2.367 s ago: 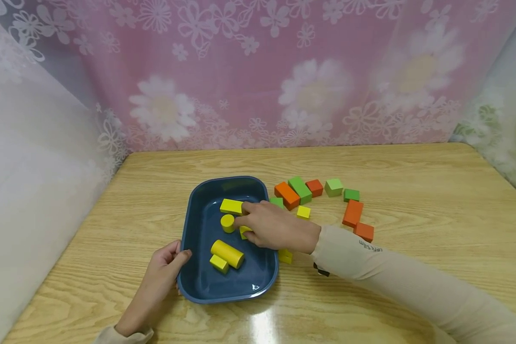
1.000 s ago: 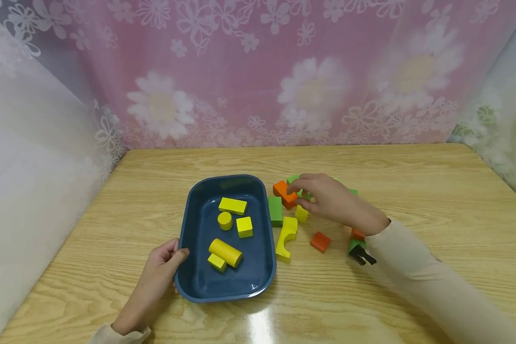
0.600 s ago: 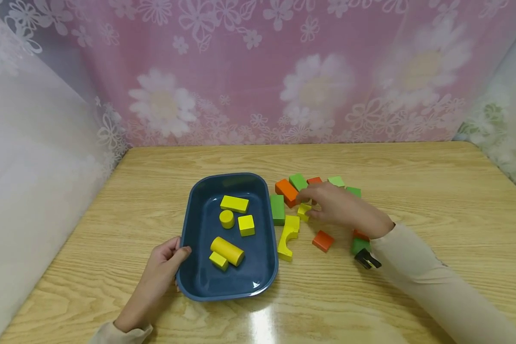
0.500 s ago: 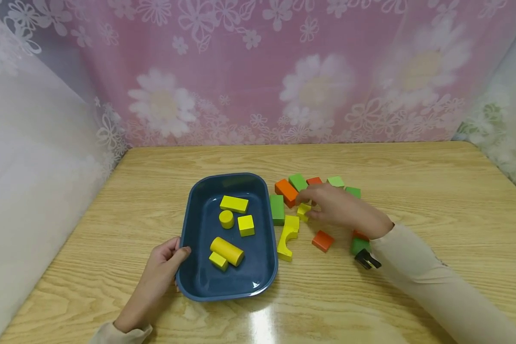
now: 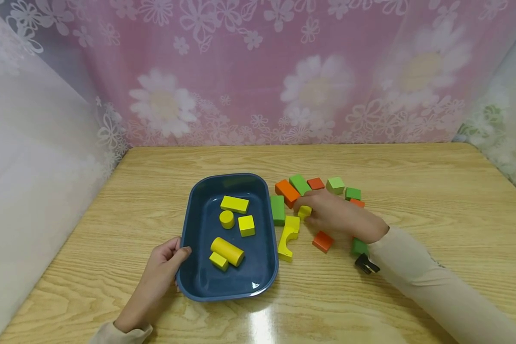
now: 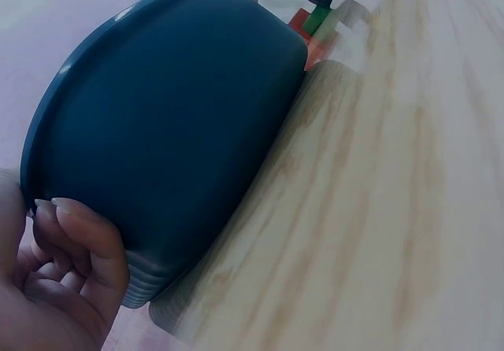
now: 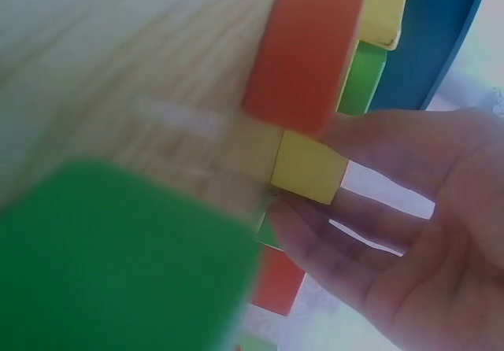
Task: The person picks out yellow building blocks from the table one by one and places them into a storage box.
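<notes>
My left hand (image 5: 163, 267) grips the left rim of the dark blue tray (image 5: 223, 286), thumb over the edge and fingers curled underneath the rim in the left wrist view. Inside the tray lie several yellow blocks, among them a long cylinder (image 5: 227, 251), a short cylinder (image 5: 226, 219) and a cube (image 5: 246, 225). Right of the tray, my right hand (image 5: 337, 212) pinches a small yellow block (image 5: 304, 211). In the right wrist view that yellow block (image 7: 309, 168) sits between thumb and fingertips, close over the wood. A yellow arch block (image 5: 287, 239) lies against the tray's right side.
An orange block (image 5: 286, 192), a green block (image 5: 277, 210), a red block (image 5: 323, 241) and several others curve around my right hand. A black clip-like piece (image 5: 367, 263) is at my right wrist. A pink flowered curtain (image 5: 241, 86) hangs behind the wooden table (image 5: 413, 191).
My right hand left the yellow cube in the tray, moved right to the loose blocks, and its fingers closed around the small yellow block. My left hand has stayed at the tray rim.
</notes>
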{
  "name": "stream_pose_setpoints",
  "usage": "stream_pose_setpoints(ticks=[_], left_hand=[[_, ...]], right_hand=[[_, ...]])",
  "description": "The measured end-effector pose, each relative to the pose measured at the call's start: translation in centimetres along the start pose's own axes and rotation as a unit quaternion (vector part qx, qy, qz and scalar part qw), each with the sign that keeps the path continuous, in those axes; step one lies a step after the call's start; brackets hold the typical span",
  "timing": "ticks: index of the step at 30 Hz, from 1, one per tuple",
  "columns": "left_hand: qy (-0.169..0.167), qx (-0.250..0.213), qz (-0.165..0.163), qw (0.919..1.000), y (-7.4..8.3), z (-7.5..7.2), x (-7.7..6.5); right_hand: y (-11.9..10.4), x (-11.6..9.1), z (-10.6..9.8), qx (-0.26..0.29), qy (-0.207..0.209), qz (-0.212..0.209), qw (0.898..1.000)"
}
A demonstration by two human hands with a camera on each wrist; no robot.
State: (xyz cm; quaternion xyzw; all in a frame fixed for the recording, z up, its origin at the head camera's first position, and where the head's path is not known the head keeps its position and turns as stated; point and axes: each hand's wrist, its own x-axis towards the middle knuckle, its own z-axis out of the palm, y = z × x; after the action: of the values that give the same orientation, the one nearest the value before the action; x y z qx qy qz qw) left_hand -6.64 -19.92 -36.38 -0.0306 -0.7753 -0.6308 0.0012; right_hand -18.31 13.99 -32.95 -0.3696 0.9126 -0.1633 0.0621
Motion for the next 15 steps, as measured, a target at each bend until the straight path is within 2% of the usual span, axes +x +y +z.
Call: stream_pose_setpoints(ticks=[15], left_hand=[[0.006,0.009,0.0,0.9999,-0.04,0.01,-0.02]], right_hand=[[-0.1,-0.06,0.18,-0.029,0.003,-0.026,0.999]])
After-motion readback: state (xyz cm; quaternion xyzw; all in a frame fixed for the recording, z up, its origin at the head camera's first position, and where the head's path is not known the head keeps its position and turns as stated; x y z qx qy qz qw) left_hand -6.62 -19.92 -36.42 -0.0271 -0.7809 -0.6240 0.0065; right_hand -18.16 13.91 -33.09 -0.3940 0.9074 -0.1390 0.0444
